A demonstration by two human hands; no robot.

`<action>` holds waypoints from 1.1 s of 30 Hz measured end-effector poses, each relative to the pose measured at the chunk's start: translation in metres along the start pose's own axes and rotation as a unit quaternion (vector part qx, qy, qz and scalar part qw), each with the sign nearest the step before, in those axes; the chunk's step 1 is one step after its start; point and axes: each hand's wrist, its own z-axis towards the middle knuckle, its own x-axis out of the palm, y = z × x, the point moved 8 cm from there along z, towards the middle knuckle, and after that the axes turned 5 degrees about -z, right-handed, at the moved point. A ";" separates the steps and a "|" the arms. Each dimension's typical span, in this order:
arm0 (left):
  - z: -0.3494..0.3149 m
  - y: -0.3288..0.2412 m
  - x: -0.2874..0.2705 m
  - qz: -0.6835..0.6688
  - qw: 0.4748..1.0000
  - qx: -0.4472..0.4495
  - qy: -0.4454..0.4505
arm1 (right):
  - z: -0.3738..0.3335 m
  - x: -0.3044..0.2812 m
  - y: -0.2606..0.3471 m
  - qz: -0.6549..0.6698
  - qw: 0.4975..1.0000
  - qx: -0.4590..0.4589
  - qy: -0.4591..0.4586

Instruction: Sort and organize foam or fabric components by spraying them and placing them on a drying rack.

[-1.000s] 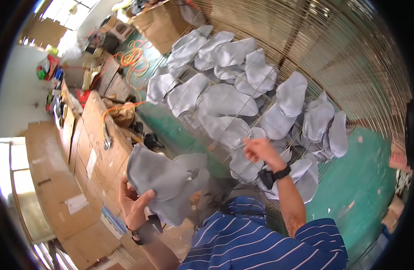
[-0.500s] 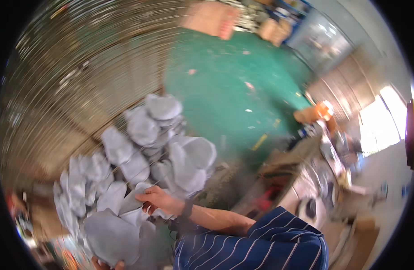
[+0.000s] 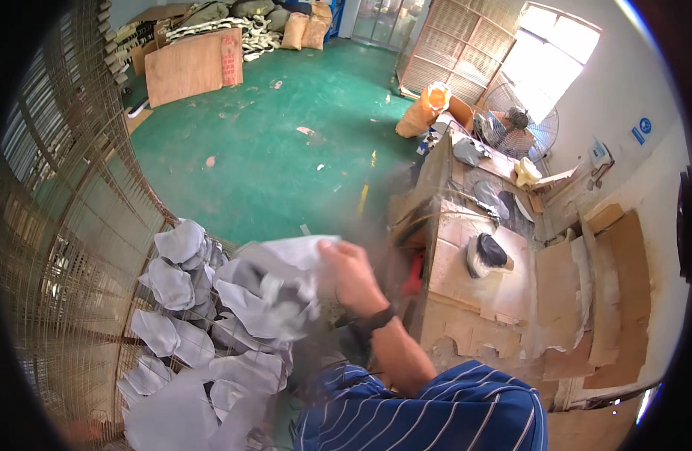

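Observation:
In my right hand is a thin, light grey curved piece, its upper edge pinched between thumb and fingers; motion blurs its lower part. A dark band circles my right wrist. Below and to the left, a pile of similar grey curved pieces rests against a wire rack, several overlapping one another. One larger grey piece, also blurred, lies across the front of the pile at the lower edge. I cannot make out my left hand here.
The wire rack rises along the left. To the right stands a cardboard-covered workbench with a black-and-white shoe-like form on it. A fan, an orange-lined sack and a wooden board are farther off on the green floor.
My right hand has lifted away from the pile, up and to the right, with a grey piece. My left fingertips have left the view. The whole view has turned to the right.

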 end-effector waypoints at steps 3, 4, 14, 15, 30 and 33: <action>-0.017 0.024 -0.032 -0.011 0.997 -0.036 -0.073 | 0.006 -0.026 0.030 -0.024 0.999 -0.011 0.020; -0.025 0.037 -0.043 -0.014 0.994 -0.051 -0.096 | 0.006 -0.028 0.031 -0.049 0.999 -0.005 0.022; -0.143 0.121 -0.047 -0.384 0.845 -0.189 -0.321 | 0.007 0.102 -0.043 -0.301 0.929 0.069 0.203; -0.147 0.135 -0.050 -0.250 0.880 -0.213 -0.344 | -0.002 0.128 -0.031 -0.248 0.938 0.062 0.233; -0.260 0.111 -0.007 -0.246 0.763 -0.318 -0.506 | -0.119 0.417 -0.165 -0.248 0.711 0.095 0.651; -0.249 0.145 -0.008 -0.282 0.771 -0.319 -0.474 | -0.116 0.476 -0.212 -0.236 0.716 0.099 0.650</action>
